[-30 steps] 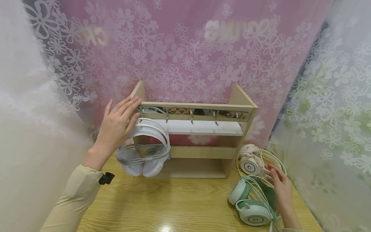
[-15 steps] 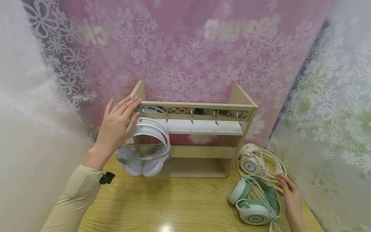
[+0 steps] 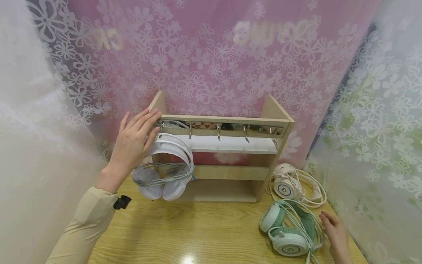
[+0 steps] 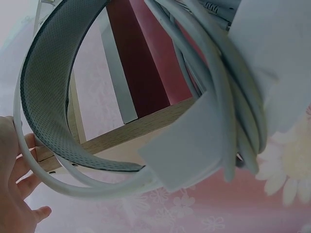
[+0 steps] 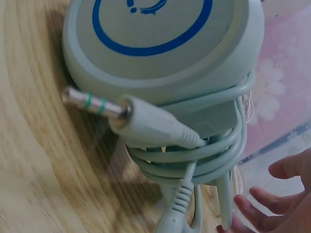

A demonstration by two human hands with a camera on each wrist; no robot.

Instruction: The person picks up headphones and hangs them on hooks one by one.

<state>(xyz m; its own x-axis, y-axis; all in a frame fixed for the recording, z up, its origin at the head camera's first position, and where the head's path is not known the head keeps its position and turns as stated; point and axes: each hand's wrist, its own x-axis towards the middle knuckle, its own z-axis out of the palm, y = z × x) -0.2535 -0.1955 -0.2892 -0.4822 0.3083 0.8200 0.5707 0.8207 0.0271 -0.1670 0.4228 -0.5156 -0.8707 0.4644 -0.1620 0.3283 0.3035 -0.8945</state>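
Observation:
My left hand rests at the upper left corner of the wooden rack, fingers straight. Beneath it, white headphones hang at the leftmost hook, a grey cable wound around them. In the left wrist view their padded headband passes close to the fingers. On the table at right lie pale green headphones with a wrapped cable; my right hand is just right of them, relaxed and holding nothing. The right wrist view shows their ear cup and audio plug in front of the hand.
Cream headphones with a loose cord lie behind the green ones, beside the rack. Several metal hooks line the rack's top rail. Floral curtains enclose the wooden table at the back and sides.
My right hand has moved from over the cords between the two headphones back toward me and to the right. My left hand and the white headphones stay put.

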